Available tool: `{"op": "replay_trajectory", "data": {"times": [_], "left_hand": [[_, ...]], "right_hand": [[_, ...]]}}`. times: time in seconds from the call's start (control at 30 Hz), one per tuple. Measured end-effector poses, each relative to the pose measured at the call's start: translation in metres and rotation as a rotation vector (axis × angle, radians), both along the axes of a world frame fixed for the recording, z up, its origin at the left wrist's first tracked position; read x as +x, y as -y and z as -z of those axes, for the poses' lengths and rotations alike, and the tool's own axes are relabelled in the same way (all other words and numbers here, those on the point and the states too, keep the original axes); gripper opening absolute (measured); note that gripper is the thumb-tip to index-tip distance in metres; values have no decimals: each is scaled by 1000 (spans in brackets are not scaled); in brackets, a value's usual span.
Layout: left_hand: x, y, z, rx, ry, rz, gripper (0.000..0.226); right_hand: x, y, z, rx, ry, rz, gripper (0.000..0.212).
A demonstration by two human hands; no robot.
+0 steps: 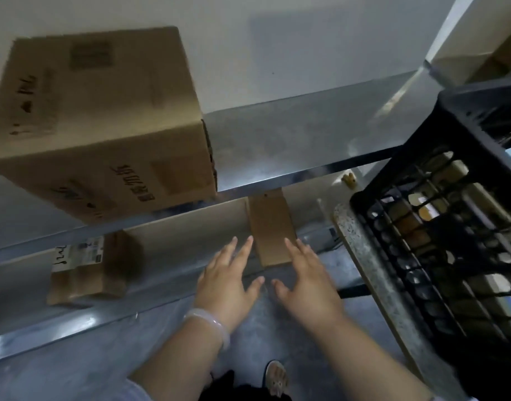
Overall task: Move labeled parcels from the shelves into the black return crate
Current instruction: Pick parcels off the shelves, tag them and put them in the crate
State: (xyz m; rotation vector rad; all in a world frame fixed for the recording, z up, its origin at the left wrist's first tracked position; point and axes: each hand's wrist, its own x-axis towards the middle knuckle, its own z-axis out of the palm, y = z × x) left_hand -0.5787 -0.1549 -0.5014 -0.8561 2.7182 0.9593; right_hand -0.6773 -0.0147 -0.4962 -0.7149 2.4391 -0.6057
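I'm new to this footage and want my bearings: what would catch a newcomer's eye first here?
A big cardboard box fills the left of the upper shelf. In the centre, the left hand and right hand reach, fingers spread, to either side of a small brown parcel on the lower shelf. A black crate looms at right.

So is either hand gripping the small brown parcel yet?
No, the left hand and right hand reach with straight fingers on either side of the small brown parcel, neither curled round it.
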Motion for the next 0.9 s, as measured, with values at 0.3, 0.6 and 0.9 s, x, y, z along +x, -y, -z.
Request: {"op": "replay_trajectory", "data": {"times": [0.3,0.6,0.9], "left_hand": [[-65,18,137,189,133,121,70],[-119,27,207,253,106,-17,80],[-120,20,191,302,-10,-260,74]], "right_hand": [[-67,18,150,-32,146,286,63],[-105,31,215,-197,240,398,65],[-86,31,197,-435,281,427,50]]}}
